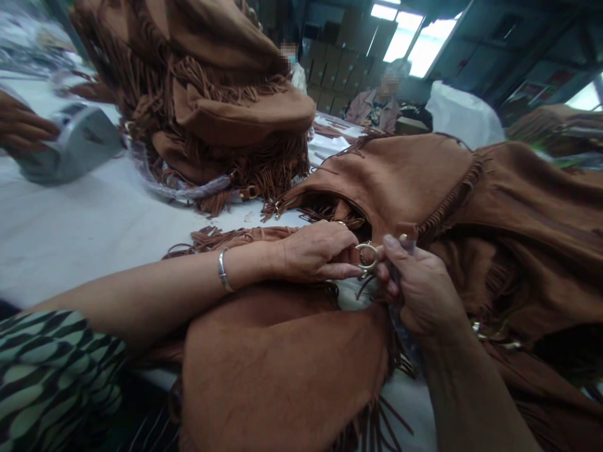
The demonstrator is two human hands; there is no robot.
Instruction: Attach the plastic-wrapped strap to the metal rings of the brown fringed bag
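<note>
Above the brown bag (282, 370), left fingers (343, 271) closed on a ring (375, 251), right fingers (398, 250) round a strap (407, 231)

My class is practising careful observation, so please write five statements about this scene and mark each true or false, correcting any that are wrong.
1. The left hand holds a round, gold-coloured metal ring. True.

2. The silver-coloured metal bracelet is on the right wrist. False: it is on the left wrist.

3. The right hand holds a brown strap with clear plastic on it. True.

4. The large white plastic sack is to the left of the piled brown fringed bags. False: it is to their right, farther back.

5. Another person's hand is at the grey object on the white table. True.
</note>
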